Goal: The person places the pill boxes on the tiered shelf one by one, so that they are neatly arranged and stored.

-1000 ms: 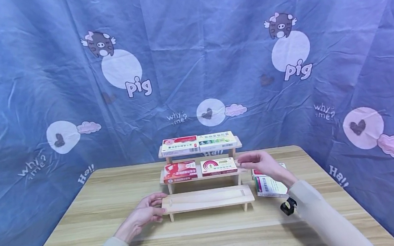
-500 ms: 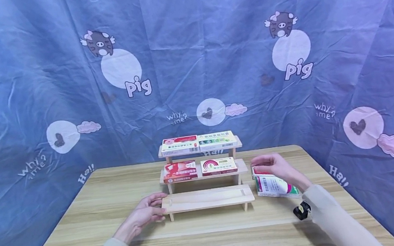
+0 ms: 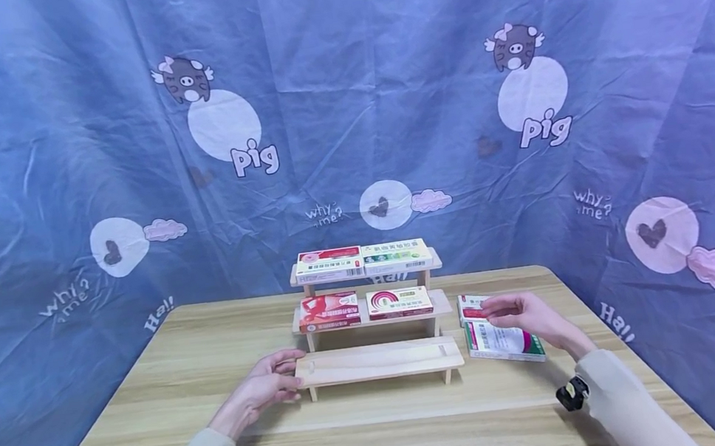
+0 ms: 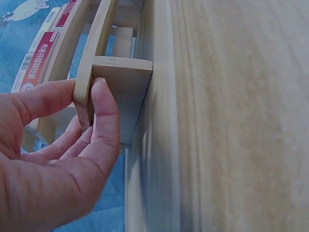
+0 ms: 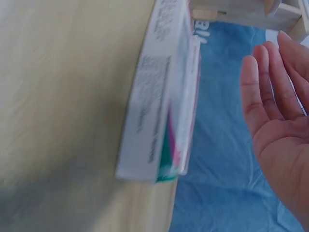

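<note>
My left hand (image 3: 264, 387) pinches the left end of the lowest step of a wooden stepped rack (image 3: 377, 362); in the left wrist view thumb and finger lie on opposite faces of the board (image 4: 85, 87). My right hand (image 3: 533, 317) hovers with nothing in it over two medicine boxes lying right of the rack. The nearer box (image 3: 495, 338) is white with green and magenta; the farther one (image 3: 470, 304), red and white, is partly hidden by my fingers. In the right wrist view the fingers (image 5: 277, 82) stand apart from the nearer box (image 5: 145, 116).
On the rack's middle step lie a red medicine box (image 3: 328, 310) and a white one with red arcs (image 3: 399, 302). The top step holds a red-and-white box (image 3: 327, 264) and a green-and-white box (image 3: 395, 255). A blue printed cloth (image 3: 345, 120) hangs behind the wooden table (image 3: 384, 443).
My right hand has moved from beside the rack's middle step rightward and nearer, over the boxes on the table. My left hand keeps its grip on the rack.
</note>
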